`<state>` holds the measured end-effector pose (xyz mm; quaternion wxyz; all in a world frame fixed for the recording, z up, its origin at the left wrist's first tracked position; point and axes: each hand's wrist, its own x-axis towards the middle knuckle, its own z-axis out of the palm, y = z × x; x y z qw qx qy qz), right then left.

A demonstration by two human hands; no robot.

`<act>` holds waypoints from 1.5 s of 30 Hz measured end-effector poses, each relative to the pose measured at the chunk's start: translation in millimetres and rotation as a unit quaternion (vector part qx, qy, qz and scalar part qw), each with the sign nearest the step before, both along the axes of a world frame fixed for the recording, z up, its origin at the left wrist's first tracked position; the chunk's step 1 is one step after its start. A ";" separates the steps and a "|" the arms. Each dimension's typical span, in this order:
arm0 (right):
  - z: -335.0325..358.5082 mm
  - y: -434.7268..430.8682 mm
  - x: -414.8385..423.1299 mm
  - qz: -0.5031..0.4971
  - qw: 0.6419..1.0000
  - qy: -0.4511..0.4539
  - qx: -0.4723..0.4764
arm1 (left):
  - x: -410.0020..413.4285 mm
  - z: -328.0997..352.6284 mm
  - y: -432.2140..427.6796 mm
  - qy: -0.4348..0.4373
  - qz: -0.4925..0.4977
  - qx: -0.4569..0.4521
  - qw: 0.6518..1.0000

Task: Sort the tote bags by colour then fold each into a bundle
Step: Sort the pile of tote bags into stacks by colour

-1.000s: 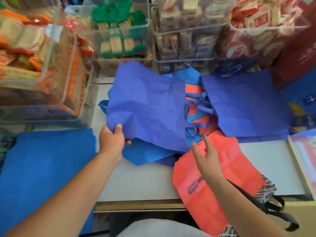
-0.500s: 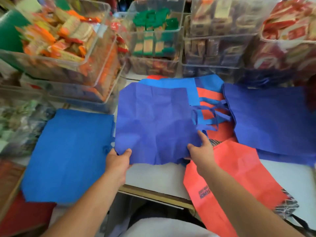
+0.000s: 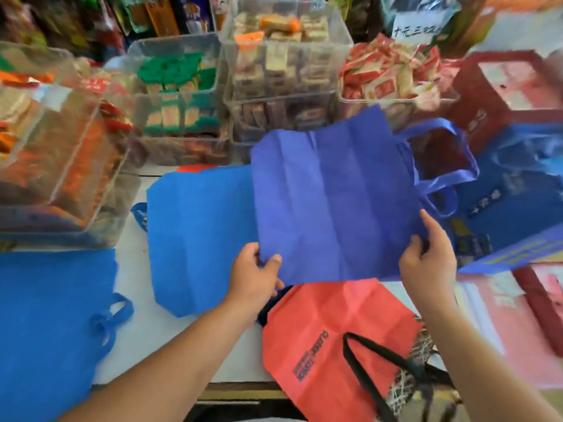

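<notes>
Totes mid-sort: left hand [image 3: 254, 275] and right hand [image 3: 426, 260] each pinch a near corner of the indigo tote [image 3: 335, 202], held above the table [image 3: 152, 339]. Beneath lie a blue tote [image 3: 201, 233] and a red tote [image 3: 329, 324] printed in black, seemingly "CLASSIC"; a handwritten Chinese sign [image 3: 416, 30] stands behind.

The premises are presenting as a small snack shop: clear plastic bins [image 3: 173, 39] of wrapped snacks [image 3: 393, 74] are standing stacked along the white counter [image 3: 170, 339], a handwritten card [image 3: 416, 30] is sitting behind them, and red gift boxes [image 3: 475, 95] are crowding the right side.
</notes>
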<state>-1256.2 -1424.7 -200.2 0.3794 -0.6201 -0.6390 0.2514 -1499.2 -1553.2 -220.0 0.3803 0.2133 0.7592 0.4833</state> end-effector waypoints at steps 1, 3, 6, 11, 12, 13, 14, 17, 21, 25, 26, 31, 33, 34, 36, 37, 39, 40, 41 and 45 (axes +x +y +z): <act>-4.7 12.6 17.0 -0.018 0.999 -0.026 -0.013 | 13.1 3.3 18.0 -0.034 -0.015 -0.003 0.999; -18.2 29.5 39.8 -0.057 0.989 -0.139 -0.010 | 33.6 6.2 46.4 -0.124 -0.047 0.006 0.991; -47.5 26.1 36.1 0.003 0.966 -0.243 -0.087 | 56.2 -1.6 55.8 -0.199 -0.121 -0.010 0.972; -110.0 -18.7 -26.6 0.121 0.933 -0.138 -0.308 | 41.9 -41.3 4.4 -0.061 -0.108 -0.086 0.989; -121.1 -24.9 -36.3 0.120 0.928 -0.134 -0.327 | 26.6 -48.3 -6.7 -0.055 -0.072 -0.095 0.991; -128.5 -29.6 -43.8 0.117 0.924 -0.133 -0.339 | 8.4 -54.2 -18.0 -0.041 -0.035 -0.107 0.993; -134.4 -32.1 -50.5 0.113 0.923 -0.136 -0.343 | -11.3 -57.9 -29.3 -0.017 0.000 -0.115 0.993; -141.8 -23.8 -57.9 0.115 0.923 -0.152 -0.334 | -71.3 -60.9 -61.6 0.053 0.069 -0.172 0.981; -160.1 19.8 -39.3 0.178 0.901 -0.192 -0.346 | -129.2 -77.5 -91.7 0.056 0.076 -0.248 0.964; -159.2 50.1 -24.3 0.161 0.898 -0.205 -0.356 | -143.5 -88.2 -99.9 0.025 0.098 -0.238 0.966; -149.8 47.5 -29.9 0.141 0.907 -0.226 -0.325 | -146.0 -89.1 -99.7 0.014 0.113 -0.213 0.970; -116.4 -19.6 -91.6 0.164 0.957 -0.175 -0.164 | -158.1 -84.4 -96.7 -0.018 0.178 -0.149 0.972; -114.9 -58.7 -123.9 0.227 0.956 -0.109 -0.150 | -158.5 -72.7 -97.0 -0.035 0.161 -0.137 0.977; -111.0 -75.7 -141.1 0.240 0.954 -0.078 -0.160 | -156.6 -65.4 -98.1 -0.041 0.146 -0.122 0.981; -107.2 -100.1 -168.8 0.231 0.951 -0.040 -0.199 | -155.5 -49.0 -105.7 -0.024 0.125 -0.083 0.988; -103.7 -106.9 -179.3 0.207 0.952 -0.028 -0.222 | -156.8 -39.2 -112.6 -0.006 0.125 -0.065 0.990; -104.8 -114.6 -192.4 0.152 0.950 0.021 -0.270 | -163.0 -22.1 -136.0 0.010 0.135 -0.029 0.990; -100.6 -117.6 -200.5 0.132 0.943 0.049 -0.301 | -168.2 -16.5 -152.2 0.003 0.138 -0.016 0.990; -94.1 -122.6 -210.2 0.122 0.930 0.072 -0.340 | -174.7 -13.0 -170.1 -0.010 0.140 -0.009 0.990; -86.5 -149.9 -251.5 0.174 0.867 0.107 -0.454 | -212.2 -19.1 -244.6 -0.006 0.131 -0.061 0.990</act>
